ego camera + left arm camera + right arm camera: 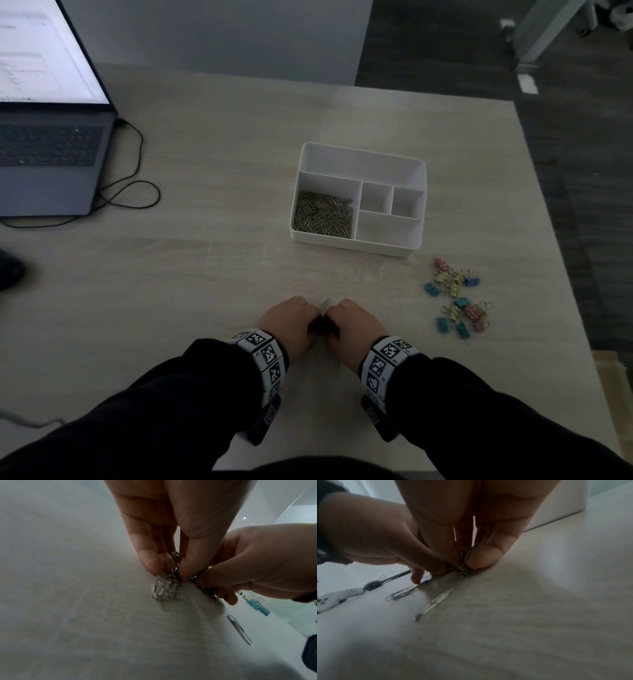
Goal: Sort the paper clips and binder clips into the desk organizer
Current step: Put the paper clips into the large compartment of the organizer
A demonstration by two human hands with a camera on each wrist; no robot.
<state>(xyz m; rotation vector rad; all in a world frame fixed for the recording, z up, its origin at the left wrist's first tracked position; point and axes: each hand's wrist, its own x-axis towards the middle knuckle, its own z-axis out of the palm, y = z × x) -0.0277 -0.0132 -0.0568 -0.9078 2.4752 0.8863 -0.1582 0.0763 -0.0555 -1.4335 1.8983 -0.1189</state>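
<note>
Both hands (pixel 322 325) meet knuckles-up, fingertips pinching paper clips (pixel 173 580) against table (pixel 205 274).

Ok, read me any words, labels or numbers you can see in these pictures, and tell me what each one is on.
No text can be read.
Laptop screen: lines of text, too blurred to read.
Laptop keys: legends too dark and small to read.
Wristbands: black-and-white square code markers with tiny print beside them, too small to read.
Organizer, binder clips: no lettering visible.
</note>
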